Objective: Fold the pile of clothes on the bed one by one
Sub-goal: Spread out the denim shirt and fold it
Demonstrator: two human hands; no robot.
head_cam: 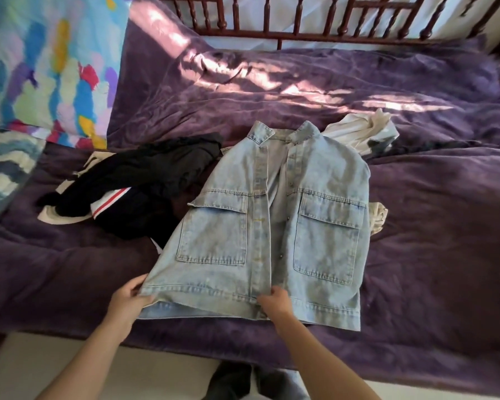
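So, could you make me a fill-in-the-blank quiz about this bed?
The jacket has ____ front pockets.
The left hand and right hand both grip one garment: the ____.
The blanket is ____.
The black clothes lie ____ of the jacket.
Missing: two; jacket; purple; left.

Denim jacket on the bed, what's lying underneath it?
A cream cloth pokes out at its right edge, a white garment past its collar. How far they run beneath the denim jacket is hidden.

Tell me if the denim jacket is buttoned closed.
No: the denim jacket lies with its front edges apart, its inside showing between them.
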